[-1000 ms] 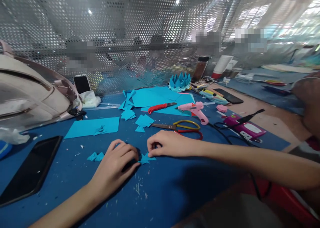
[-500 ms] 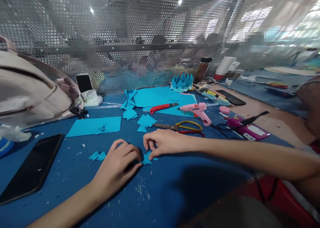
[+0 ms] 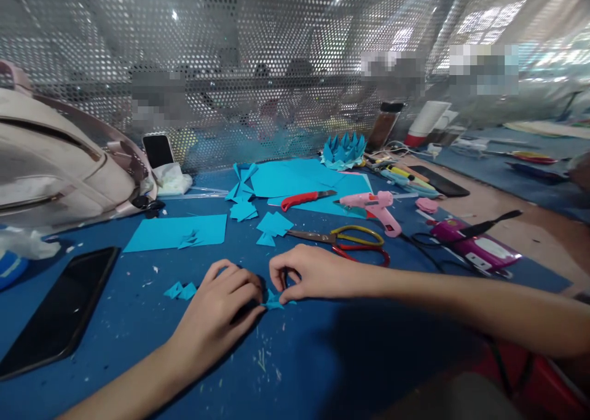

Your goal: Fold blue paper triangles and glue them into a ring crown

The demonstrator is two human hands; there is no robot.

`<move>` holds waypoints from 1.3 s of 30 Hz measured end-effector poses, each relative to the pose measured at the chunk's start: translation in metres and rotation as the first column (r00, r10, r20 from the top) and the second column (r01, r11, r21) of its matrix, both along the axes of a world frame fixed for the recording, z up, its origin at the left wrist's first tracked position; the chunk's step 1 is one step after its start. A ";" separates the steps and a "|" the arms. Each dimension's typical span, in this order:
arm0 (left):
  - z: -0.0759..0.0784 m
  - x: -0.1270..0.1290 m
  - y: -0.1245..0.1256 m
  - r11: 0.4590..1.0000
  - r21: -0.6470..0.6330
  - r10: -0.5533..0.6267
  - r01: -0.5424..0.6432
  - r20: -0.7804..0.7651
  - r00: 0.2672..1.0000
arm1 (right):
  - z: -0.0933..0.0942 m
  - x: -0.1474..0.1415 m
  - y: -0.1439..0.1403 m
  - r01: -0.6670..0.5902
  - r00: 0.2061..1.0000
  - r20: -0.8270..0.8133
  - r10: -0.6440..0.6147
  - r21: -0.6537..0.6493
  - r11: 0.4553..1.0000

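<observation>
A small folded piece of blue paper lies low on the blue table between my two hands. My left hand rests on the table with curled fingers, thumb and fingertips pinching the paper's left side. From the right, my right hand pinches its other side between thumb and forefinger. The fingers cover part of the paper. Left of my left hand sit small folded blue pieces. Beyond my hands are a stack of cut blue paper squares and scissors with yellow and red handles.
A red-handled cutter and pink glue gun lie on blue sheets. Behind stands a pointed blue paper flower. A black phone and pale backpack are at left; a purple device with cable is at right.
The folded paper between my fingers has tilted and looks flatter, with less of it showing. Both hands keep their pinch. The view has shifted slightly.
</observation>
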State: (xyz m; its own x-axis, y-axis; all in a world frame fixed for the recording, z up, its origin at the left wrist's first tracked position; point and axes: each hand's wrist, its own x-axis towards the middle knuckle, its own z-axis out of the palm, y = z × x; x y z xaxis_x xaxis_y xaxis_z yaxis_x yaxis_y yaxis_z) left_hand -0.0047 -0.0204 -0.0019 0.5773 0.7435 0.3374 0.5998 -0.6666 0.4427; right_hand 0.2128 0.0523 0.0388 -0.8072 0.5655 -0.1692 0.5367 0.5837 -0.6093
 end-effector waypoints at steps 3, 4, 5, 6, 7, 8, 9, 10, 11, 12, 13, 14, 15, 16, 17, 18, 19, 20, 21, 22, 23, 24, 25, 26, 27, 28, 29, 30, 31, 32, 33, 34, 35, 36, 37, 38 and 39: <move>0.000 0.000 0.001 1.000 -0.015 0.016 -0.015 0.012 1.000 | -0.002 0.003 0.003 0.084 0.996 -0.028 -0.084 -0.004 0.996; 0.000 0.000 0.002 1.000 -0.018 0.022 -0.021 0.016 1.000 | -0.003 0.004 0.006 0.105 0.993 -0.059 -0.105 -0.007 0.994; 0.000 0.000 0.002 0.999 -0.020 0.029 -0.029 0.018 0.999 | -0.006 0.006 0.009 0.120 0.988 -0.097 -0.121 -0.018 0.993; 0.000 0.000 0.003 0.999 -0.020 0.039 -0.038 0.020 0.999 | -0.008 0.007 0.012 0.132 0.981 -0.138 -0.136 -0.037 0.991; 0.000 0.000 0.004 0.999 -0.020 0.048 -0.048 0.021 0.999 | -0.010 0.009 0.015 0.143 0.972 -0.179 -0.152 -0.063 0.988; 0.000 0.000 0.005 0.998 -0.018 0.059 -0.058 0.020 0.998 | -0.013 0.010 0.017 0.154 0.961 -0.219 -0.170 -0.089 0.984; 0.000 0.000 0.006 0.997 -0.016 0.069 -0.069 0.017 0.997 | -0.015 0.011 0.019 0.164 0.947 -0.259 -0.190 -0.119 0.979; -0.001 0.000 0.007 0.997 -0.015 0.079 -0.078 0.014 0.997 | -0.016 0.012 0.020 0.177 0.930 -0.296 -0.217 -0.155 0.972; -0.001 0.000 0.008 0.996 -0.014 0.086 -0.086 0.012 0.996 | -0.018 0.013 0.020 0.190 0.912 -0.325 -0.248 -0.201 0.961; -0.001 0.000 0.009 0.996 -0.013 0.092 -0.092 0.010 0.996 | -0.019 0.014 0.020 0.199 0.896 -0.343 -0.282 -0.257 0.946; -0.001 0.001 0.010 0.995 -0.011 0.097 -0.097 0.010 0.995 | -0.020 0.014 0.019 0.203 0.881 -0.352 -0.316 -0.321 0.925; -0.001 0.001 0.011 0.995 -0.008 0.100 -0.100 0.014 0.995 | -0.021 0.014 0.018 0.199 0.869 -0.355 -0.344 -0.385 0.901; -0.002 0.001 0.012 0.995 -0.005 0.103 -0.103 0.019 0.994 | -0.023 0.014 0.017 0.192 0.860 -0.356 -0.364 -0.436 0.879; -0.002 0.001 0.013 0.994 -0.003 0.107 -0.107 0.026 0.994 | -0.024 0.014 0.016 0.181 0.856 -0.358 -0.372 -0.467 0.866; -0.002 0.002 0.014 0.994 -0.003 0.111 -0.111 0.034 0.993 | -0.026 0.013 0.015 0.171 0.854 -0.362 -0.373 -0.482 0.859; -0.002 0.002 0.014 0.993 -0.004 0.114 -0.114 0.041 0.993 | -0.027 0.013 0.014 0.164 0.854 -0.365 -0.370 -0.486 0.859; -0.001 0.002 0.014 0.993 -0.008 0.116 -0.116 0.046 0.992 | -0.028 0.012 0.013 0.159 0.856 -0.366 -0.364 -0.484 0.860; -0.001 0.002 0.014 0.993 -0.012 0.118 -0.117 0.052 0.992 | -0.029 0.011 0.013 0.157 0.859 -0.363 -0.360 -0.481 0.862; -0.001 0.003 0.014 0.993 -0.016 0.119 -0.118 0.056 0.991 | -0.029 0.011 0.012 0.159 0.862 -0.360 -0.358 -0.479 0.863; -0.001 0.003 0.014 0.993 -0.016 0.120 -0.119 0.060 0.991 | -0.030 0.010 0.012 0.161 0.863 -0.358 -0.357 -0.474 0.865; -0.001 0.003 0.014 0.993 -0.017 0.121 -0.120 0.061 0.991 | -0.030 0.010 0.011 0.166 0.863 -0.358 -0.356 -0.465 0.870; -0.001 0.003 0.014 0.992 -0.017 0.123 -0.122 0.063 0.990 | -0.030 0.010 0.010 0.172 0.862 -0.360 -0.356 -0.453 0.875; 0.000 0.004 0.014 0.992 -0.018 0.127 -0.126 0.066 0.990 | -0.030 0.010 0.010 0.176 0.861 -0.364 -0.356 -0.443 0.879; 0.000 0.004 0.015 0.991 -0.021 0.132 -0.131 0.069 0.989 | -0.030 0.010 0.009 0.180 0.857 -0.370 -0.358 -0.437 0.881; 0.000 0.004 0.015 0.990 -0.027 0.137 -0.135 0.071 0.988 | -0.030 0.009 0.008 0.181 0.853 -0.377 -0.361 -0.434 0.882; 0.001 0.005 0.015 0.989 -0.034 0.143 -0.141 0.073 0.987 | -0.030 0.009 0.008 0.182 0.848 -0.384 -0.364 -0.435 0.882; 0.002 0.005 0.016 0.988 -0.044 0.150 -0.147 0.073 0.986 | -0.031 0.009 0.008 0.183 0.844 -0.389 -0.370 -0.440 0.879; 0.004 0.006 0.016 0.987 -0.058 0.156 -0.152 0.070 0.985 | -0.031 0.009 0.007 0.187 0.838 -0.391 -0.381 -0.450 0.873; 0.006 0.007 0.017 0.985 -0.074 0.163 -0.158 0.066 0.984 | -0.031 0.009 0.007 0.190 0.831 -0.394 -0.394 -0.464 0.865; 0.007 0.007 0.017 0.982 -0.093 0.172 -0.166 0.062 0.983 | -0.032 0.008 0.007 0.195 0.822 -0.395 -0.409 -0.480 0.855; 0.009 0.008 0.018 0.978 -0.115 0.182 -0.175 0.058 0.982 | -0.032 0.008 0.007 0.199 0.815 -0.394 -0.424 -0.498 0.844; 0.010 0.008 0.018 0.974 -0.136 0.193 -0.184 0.055 0.980 | -0.033 0.008 0.007 0.204 0.809 -0.392 -0.438 -0.513 0.834; 0.011 0.008 0.019 0.969 -0.155 0.202 -0.191 0.054 0.978 | -0.033 0.007 0.007 0.207 0.805 -0.390 -0.447 -0.522 0.827; 0.012 0.008 0.019 0.965 -0.172 0.210 -0.197 0.057 0.976 | -0.034 0.007 0.007 0.209 0.801 -0.390 -0.454 -0.529 0.823; 0.013 0.008 0.020 0.961 -0.188 0.217 -0.202 0.061 0.974 | -0.034 0.007 0.007 0.211 0.799 -0.388 -0.459 -0.535 0.818; 0.013 0.008 0.021 0.958 -0.199 0.225 -0.208 0.066 0.972 | -0.035 0.006 0.007 0.214 0.797 -0.384 -0.467 -0.543 0.812; 0.014 0.008 0.021 0.954 -0.209 0.233 -0.214 0.072 0.970 | -0.035 0.006 0.007 0.216 0.793 -0.382 -0.475 -0.553 0.805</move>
